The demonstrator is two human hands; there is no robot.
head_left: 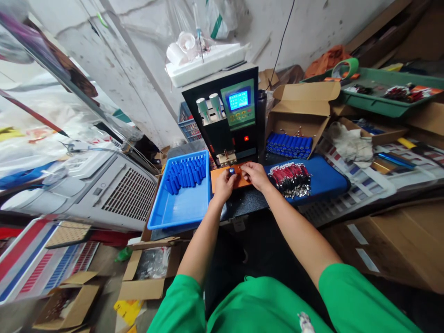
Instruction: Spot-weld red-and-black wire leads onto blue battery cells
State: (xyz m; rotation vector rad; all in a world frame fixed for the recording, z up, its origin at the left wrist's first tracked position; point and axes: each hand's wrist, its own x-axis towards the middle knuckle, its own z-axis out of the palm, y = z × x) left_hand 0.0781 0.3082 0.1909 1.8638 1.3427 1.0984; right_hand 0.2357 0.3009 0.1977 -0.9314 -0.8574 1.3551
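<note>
My left hand [225, 184] grips a blue cylindrical battery cell [231, 171], end up, over the orange plate [218, 175] at the foot of a black spot welder [222, 134]. The welder's copper-coloured electrode pins [226, 155] stand just behind the cell. To its right, my right hand [255, 175] is closed in a pinch; what sits between the fingertips is too small to make out. A blue tray [178, 215] with many blue cells [187, 173] lies left of my hands. A bundle of red and black wire leads [291, 179] rests to the right.
Behind the leads stands an open cardboard box [301, 104] of blue cells with wires. A green tray [378, 101] with wires and tape is at the far right. A grey slatted machine [121, 185] stands at left. White foam [208, 62] lies on the welder.
</note>
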